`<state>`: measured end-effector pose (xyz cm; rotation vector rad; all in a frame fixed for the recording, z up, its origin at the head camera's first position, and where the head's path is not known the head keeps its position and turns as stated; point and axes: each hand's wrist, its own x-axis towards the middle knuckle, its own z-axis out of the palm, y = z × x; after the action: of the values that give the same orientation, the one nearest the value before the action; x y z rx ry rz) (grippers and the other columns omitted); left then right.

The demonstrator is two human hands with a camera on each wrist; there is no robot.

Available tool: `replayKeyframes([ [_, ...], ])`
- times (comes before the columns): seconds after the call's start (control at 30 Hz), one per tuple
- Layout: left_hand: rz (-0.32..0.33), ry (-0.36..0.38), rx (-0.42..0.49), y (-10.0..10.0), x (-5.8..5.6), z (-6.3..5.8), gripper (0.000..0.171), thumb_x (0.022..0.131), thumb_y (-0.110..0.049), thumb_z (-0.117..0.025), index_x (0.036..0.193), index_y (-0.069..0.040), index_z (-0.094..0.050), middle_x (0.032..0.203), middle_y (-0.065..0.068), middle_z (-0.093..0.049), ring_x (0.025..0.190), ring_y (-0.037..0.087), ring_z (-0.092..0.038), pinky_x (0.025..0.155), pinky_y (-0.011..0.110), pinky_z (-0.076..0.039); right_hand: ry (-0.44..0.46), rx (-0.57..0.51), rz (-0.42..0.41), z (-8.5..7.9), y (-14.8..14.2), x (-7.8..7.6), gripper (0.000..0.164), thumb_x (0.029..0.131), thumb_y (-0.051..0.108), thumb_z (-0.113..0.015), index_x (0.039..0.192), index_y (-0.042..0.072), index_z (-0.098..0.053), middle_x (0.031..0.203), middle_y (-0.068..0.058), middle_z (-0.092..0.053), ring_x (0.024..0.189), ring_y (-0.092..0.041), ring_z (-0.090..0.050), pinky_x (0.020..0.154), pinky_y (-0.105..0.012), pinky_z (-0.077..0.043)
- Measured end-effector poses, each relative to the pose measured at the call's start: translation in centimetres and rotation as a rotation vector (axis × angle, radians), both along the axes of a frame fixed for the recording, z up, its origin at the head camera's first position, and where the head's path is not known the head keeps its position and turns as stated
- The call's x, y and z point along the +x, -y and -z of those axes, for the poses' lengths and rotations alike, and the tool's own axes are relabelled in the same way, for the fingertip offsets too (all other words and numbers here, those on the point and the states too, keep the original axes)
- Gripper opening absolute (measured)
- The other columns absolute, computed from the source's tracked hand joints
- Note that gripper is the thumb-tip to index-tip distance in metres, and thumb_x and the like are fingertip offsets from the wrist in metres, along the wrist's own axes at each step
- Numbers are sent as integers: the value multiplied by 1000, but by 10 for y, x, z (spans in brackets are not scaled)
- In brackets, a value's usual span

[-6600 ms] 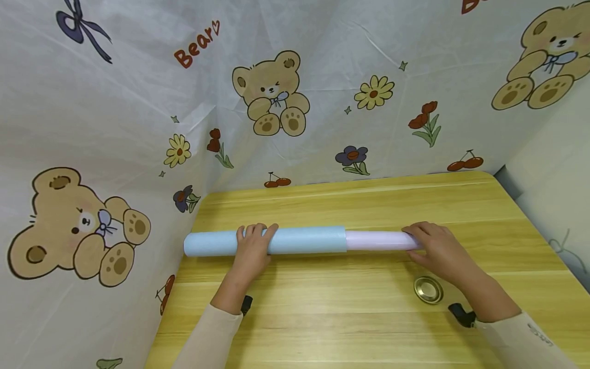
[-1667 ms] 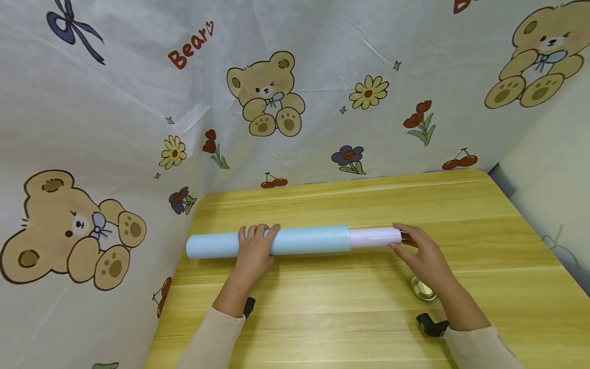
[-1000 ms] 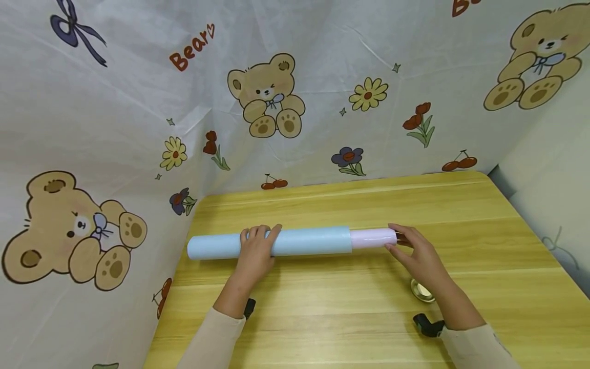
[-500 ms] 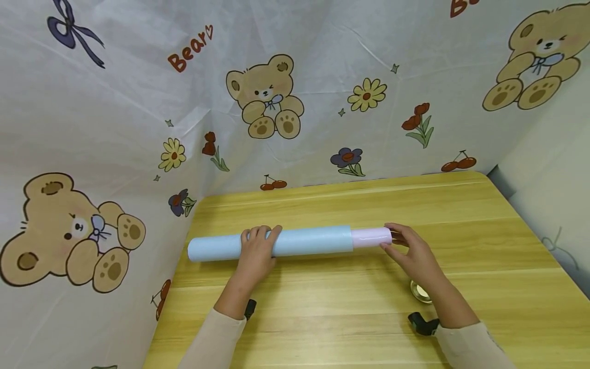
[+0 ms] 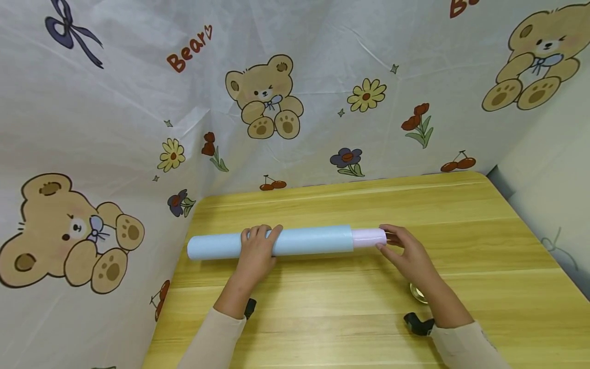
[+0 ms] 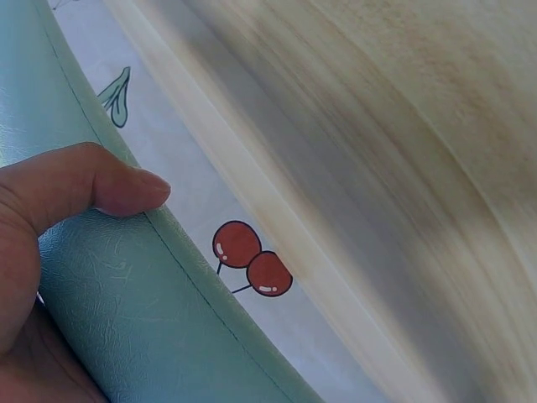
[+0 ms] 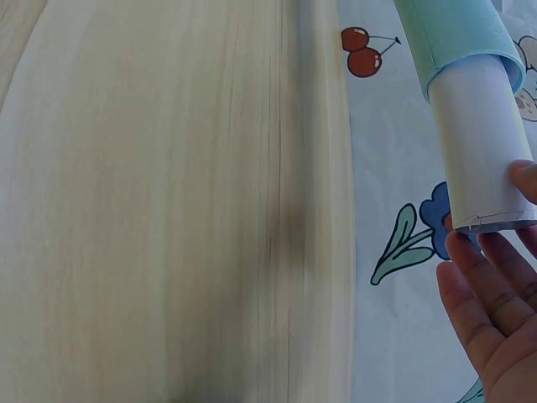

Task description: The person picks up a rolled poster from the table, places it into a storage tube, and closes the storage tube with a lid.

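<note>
A long light-blue tube (image 5: 313,241) lies level, low over the table in the head view. My left hand (image 5: 255,256) grips it near its middle from above; in the left wrist view the thumb (image 6: 130,191) bends over its smooth, stitched surface. From the tube's right end a short length of pale pink inner tube (image 5: 369,238) sticks out, looking whitish in the right wrist view. My right hand (image 5: 410,256) holds that outer end, thumb on its side and fingertips (image 7: 461,245) at the end rim. What lies inside the blue tube is hidden.
A small brass-coloured round dish or cap (image 5: 418,293) rests on the wooden table (image 5: 322,318), partly behind the right forearm. A black wrist camera (image 5: 418,324) sits at the right cuff. Bear-printed cloth (image 5: 318,61) rises along the back and left edges.
The right hand has moved left with the pale pink tube, which slides deeper into the blue tube; much less of it shows. The left hand keeps its grip, nearly still.
</note>
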<state>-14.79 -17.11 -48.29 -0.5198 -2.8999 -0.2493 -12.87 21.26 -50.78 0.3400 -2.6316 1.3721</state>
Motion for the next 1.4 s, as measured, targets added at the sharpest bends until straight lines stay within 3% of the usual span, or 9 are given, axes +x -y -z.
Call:
replayKeyframes([
  [0.03, 0, 0, -3, 0, 0, 0, 82, 73, -12, -91, 144, -21, -52, 132, 14, -58, 125, 39, -52, 109, 61, -32, 2, 2, 0, 0, 1, 0, 50, 95, 15, -71, 141, 4, -53, 135, -16, -60, 119, -34, -64, 96, -2, -42],
  [0.13, 0, 6, -4, 0, 0, 0, 82, 73, -12, -91, 145, -21, -51, 133, 14, -58, 125, 39, -52, 109, 61, -32, 10, 11, 0, 1, 4, 0, 49, 96, 15, -70, 140, 3, -53, 135, -17, -60, 119, -35, -65, 100, -23, -53],
  [0.2, 2, 7, -4, 0, 0, 0, 82, 73, -13, -91, 145, -21, -51, 133, 14, -57, 126, 39, -51, 109, 61, -32, 11, 13, -1, 2, 5, 0, 49, 96, 15, -70, 141, 3, -53, 135, -17, -60, 119, -36, -64, 100, -40, -53],
  [0.27, 4, 7, -4, 0, 0, -1, 82, 74, -13, -91, 145, -21, -51, 133, 14, -57, 125, 39, -52, 109, 61, -32, 12, 10, -4, 2, 7, 0, 49, 96, 15, -69, 141, 3, -53, 135, -17, -60, 119, -36, -64, 100, -48, -51],
  [1.4, -7, 19, -4, 0, -1, -1, 83, 74, -12, -90, 146, -22, -50, 134, 14, -58, 126, 38, -51, 110, 60, -31, 45, -38, -53, -1, 21, 0, 48, 98, 21, -67, 143, 8, -54, 136, -13, -59, 122, -35, -63, 102, -52, -52],
])
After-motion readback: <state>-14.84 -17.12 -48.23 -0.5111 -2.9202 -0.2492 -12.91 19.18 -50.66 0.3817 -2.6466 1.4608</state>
